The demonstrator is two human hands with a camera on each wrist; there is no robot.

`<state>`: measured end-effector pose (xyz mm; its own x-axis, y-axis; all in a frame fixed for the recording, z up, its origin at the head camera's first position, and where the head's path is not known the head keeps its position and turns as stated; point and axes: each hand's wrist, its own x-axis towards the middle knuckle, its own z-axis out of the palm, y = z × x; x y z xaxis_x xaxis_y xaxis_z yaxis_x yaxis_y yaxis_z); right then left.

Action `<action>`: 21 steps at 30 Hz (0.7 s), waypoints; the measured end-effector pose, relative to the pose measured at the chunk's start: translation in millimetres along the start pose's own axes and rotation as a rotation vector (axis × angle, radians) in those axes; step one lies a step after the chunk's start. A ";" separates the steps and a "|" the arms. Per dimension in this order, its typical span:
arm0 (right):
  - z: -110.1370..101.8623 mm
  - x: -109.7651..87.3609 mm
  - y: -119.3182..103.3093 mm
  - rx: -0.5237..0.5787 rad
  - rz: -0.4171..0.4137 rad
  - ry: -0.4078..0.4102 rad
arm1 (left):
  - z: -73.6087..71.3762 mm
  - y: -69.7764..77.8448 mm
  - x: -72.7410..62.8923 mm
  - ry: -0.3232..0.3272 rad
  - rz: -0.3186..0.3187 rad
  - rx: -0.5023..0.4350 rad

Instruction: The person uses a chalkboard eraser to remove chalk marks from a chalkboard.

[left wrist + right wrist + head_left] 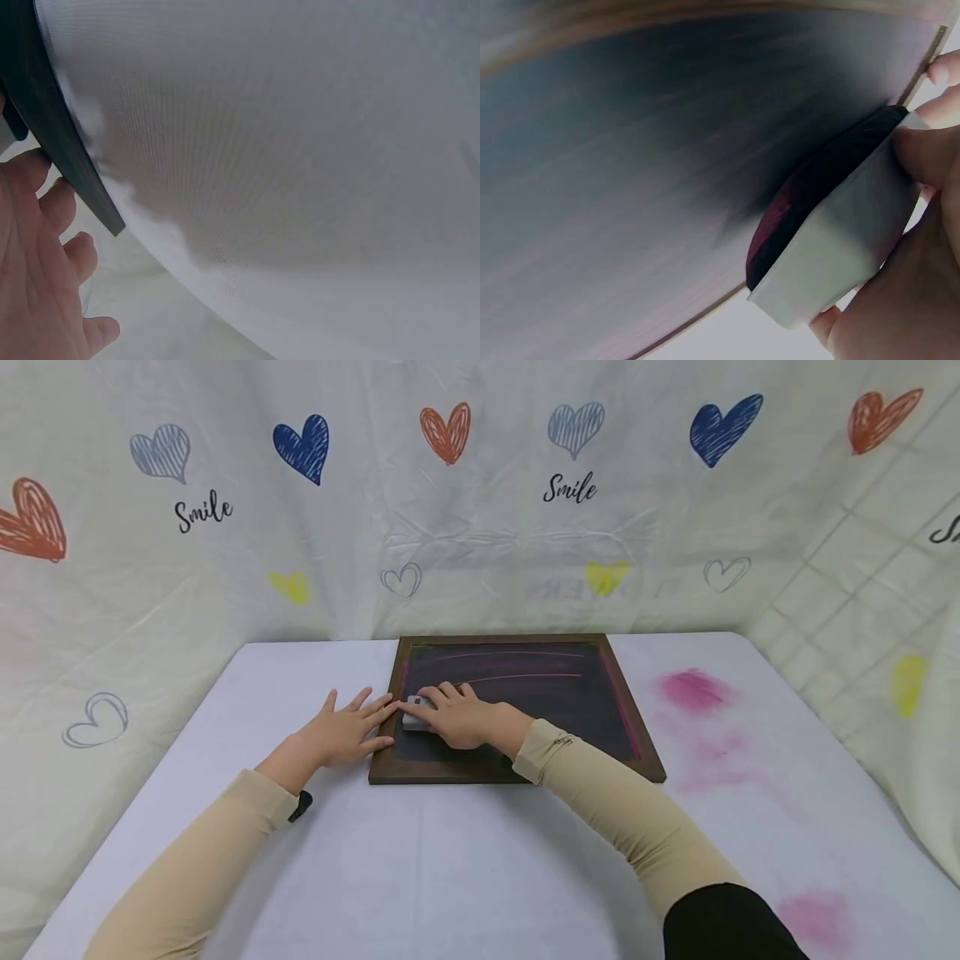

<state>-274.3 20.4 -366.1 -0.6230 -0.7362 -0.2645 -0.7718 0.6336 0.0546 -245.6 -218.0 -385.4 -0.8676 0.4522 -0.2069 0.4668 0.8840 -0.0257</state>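
Note:
A chalkboard (547,706) with a brown wooden frame lies on the white-covered table, with two thin pinkish lines across its upper part and pink smears along its right side. My right hand (463,720) grips a chalkboard eraser (415,720) against the board near its left side. In the right wrist view the eraser (836,240) has a pale back and a dark pad stained pink, held between thumb and fingers. Spread fingers of my left hand (341,732) touch the frame's left edge. The left wrist view shows its fingertips at that dark edge (56,120).
Pink smudges (693,691) mark the tablecloth right of the board, and another (817,920) lies nearer the front right. Behind the table hangs a white curtain (487,518) printed with hearts and the word Smile.

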 end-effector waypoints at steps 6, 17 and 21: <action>6.1 -3.2 7.9 0.013 -0.020 0.030 | -0.2 -0.6 -0.5 -0.002 0.005 -0.007; 22.1 -38.9 56.5 0.124 0.023 0.074 | 0.8 -1.9 -1.7 0.010 0.014 -0.024; 31.8 -70.0 87.1 0.184 0.086 0.117 | 1.3 -3.0 -1.8 0.014 0.021 -0.028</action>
<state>-293.8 134.7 -373.5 -0.7041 -0.6935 -0.1525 -0.6858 0.7199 -0.1071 -245.2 -221.6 -386.2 -0.8602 0.4720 -0.1933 0.4801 0.8772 0.0057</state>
